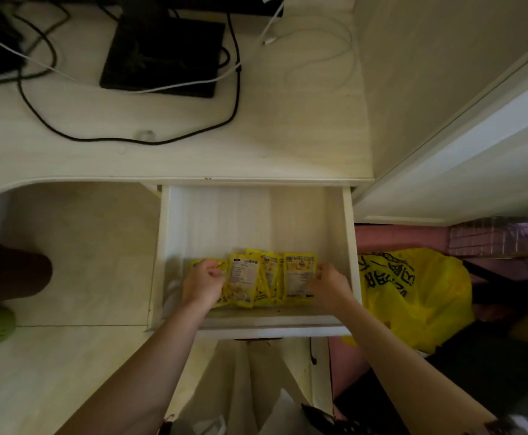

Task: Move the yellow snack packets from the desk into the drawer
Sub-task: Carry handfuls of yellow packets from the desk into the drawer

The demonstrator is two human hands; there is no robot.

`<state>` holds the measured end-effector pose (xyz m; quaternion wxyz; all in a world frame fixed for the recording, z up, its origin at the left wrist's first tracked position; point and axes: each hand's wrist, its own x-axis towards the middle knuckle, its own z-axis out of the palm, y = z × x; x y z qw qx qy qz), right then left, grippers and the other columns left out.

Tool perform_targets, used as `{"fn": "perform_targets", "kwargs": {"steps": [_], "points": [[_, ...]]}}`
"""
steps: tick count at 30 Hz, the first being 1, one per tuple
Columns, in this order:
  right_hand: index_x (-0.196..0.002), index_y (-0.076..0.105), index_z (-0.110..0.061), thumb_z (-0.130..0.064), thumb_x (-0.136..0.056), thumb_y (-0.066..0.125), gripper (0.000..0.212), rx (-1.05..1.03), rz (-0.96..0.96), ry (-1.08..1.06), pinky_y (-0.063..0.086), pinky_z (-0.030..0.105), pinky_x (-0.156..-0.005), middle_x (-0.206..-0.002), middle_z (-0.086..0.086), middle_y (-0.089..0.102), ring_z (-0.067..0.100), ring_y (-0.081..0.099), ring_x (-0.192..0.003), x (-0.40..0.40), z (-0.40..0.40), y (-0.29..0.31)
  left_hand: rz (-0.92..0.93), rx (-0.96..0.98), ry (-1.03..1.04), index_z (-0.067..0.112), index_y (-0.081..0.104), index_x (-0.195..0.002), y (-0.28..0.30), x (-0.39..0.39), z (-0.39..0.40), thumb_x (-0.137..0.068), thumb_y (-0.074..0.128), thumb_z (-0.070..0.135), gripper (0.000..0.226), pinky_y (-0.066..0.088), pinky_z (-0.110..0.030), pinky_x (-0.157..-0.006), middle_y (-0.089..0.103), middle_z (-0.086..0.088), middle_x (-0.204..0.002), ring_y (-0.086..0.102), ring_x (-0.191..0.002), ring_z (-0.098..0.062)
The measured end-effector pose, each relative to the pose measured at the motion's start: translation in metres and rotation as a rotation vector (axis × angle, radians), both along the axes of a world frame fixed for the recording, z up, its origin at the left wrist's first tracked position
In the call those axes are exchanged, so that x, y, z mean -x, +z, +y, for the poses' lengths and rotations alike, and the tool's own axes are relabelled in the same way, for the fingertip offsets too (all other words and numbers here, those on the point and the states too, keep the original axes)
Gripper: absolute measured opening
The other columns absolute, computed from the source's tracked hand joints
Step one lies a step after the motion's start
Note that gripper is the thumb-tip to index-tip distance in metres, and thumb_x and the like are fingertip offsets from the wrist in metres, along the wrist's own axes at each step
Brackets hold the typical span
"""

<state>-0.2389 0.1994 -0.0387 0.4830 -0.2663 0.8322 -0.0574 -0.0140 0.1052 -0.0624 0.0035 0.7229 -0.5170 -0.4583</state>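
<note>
- On the desk (pixel 287 136), a broad pale top with a faint wood grain and a matt finish, no yellow snack packets are seen; the clearing step is judged done as far as the view reaches, though the far left and the top edge are cut off.
- Inside the open drawer (pixel 349 246), a shallow white box with thin straight walls and a smooth pale floor, the packets have been gathered at the near end, against the front panel; the far half of the floor is bare.
- What is judged to be left: letting go of the packets, drawing the hands out, and perhaps pushing the drawer in.
- Beside the drawer on the right, a crumpled yellow plastic bag (pixel 429 293) with black print is seen, glossy and slack.
- At the back of the desk a flat black monitor base (pixel 162 54) is seen, with black and white cables (pixel 234 98) looped around it.
- The yellow snack packets (pixel 269 277) are flat, rectangular, shiny foil sachets with printed white labels, fanned and overlapping, leaning rather than lying flat.
- The left hand (pixel 204 282) is curled around the leftmost packets, with the fingers pinching their edge.
- The right hand (pixel 330 285) is curled against the rightmost packet, whose edge is gripped.
</note>
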Motion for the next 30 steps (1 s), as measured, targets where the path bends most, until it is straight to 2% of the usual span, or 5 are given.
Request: {"fn": "perform_targets", "kwargs": {"steps": [5,12,17,25,30], "points": [[-0.136,0.040,-0.009,-0.021,-0.096,0.045,0.042,0.087,0.041,0.204,0.047,0.030,-0.069,-0.113,0.011,0.061,0.021,0.056,-0.082,-0.024,-0.010,0.028,0.032,0.138,-0.042,0.013,0.063,-0.112,0.032,-0.017,0.010,-0.087,0.060,0.009,0.026,0.053,-0.032,-0.080,0.070,-0.002,-0.101,0.065,-0.088,-0.020],[-0.135,0.041,-0.010,-0.022,-0.097,0.044,0.040,0.206,0.132,0.515,0.045,0.032,-0.074,-0.125,0.014,0.059,0.033,0.059,-0.108,-0.077,-0.022,0.051,-0.085,0.323,-0.184,0.016,0.059,-0.120,0.072,-0.059,0.038,-0.091,0.057,0.018,0.030,0.054,-0.037,-0.079,0.070,-0.002,-0.105,0.065,-0.095,-0.023],[-0.132,0.041,-0.012,-0.024,-0.097,0.042,0.038,0.262,0.177,0.750,0.051,0.041,-0.089,-0.128,0.012,0.054,0.031,0.054,-0.115,-0.129,-0.034,0.069,-0.169,0.364,-0.139,0.019,0.054,-0.126,0.085,-0.107,0.058,-0.094,0.048,0.021,0.033,0.050,-0.034,-0.078,0.067,-0.004,-0.105,0.059,-0.098,-0.021],[-0.128,0.043,-0.012,-0.025,-0.097,0.040,0.034,0.347,0.241,1.100,0.048,0.038,-0.090,-0.127,0.009,0.052,0.029,0.053,-0.116,-0.248,-0.047,0.086,-0.293,0.368,0.040,0.021,0.053,-0.128,0.095,-0.205,0.094,-0.096,0.046,0.022,0.032,0.051,-0.029,-0.080,0.065,0.001,-0.110,0.058,-0.101,-0.016],[-0.126,0.043,-0.012,-0.025,-0.097,0.040,0.033,0.362,0.221,1.156,0.045,0.036,-0.087,-0.124,0.010,0.053,0.029,0.053,-0.113,-0.328,-0.056,0.091,-0.353,0.375,0.086,0.023,0.052,-0.129,0.099,-0.286,0.102,-0.096,0.043,0.023,0.034,0.052,-0.031,-0.083,0.064,0.004,-0.115,0.055,-0.109,-0.016]]}}
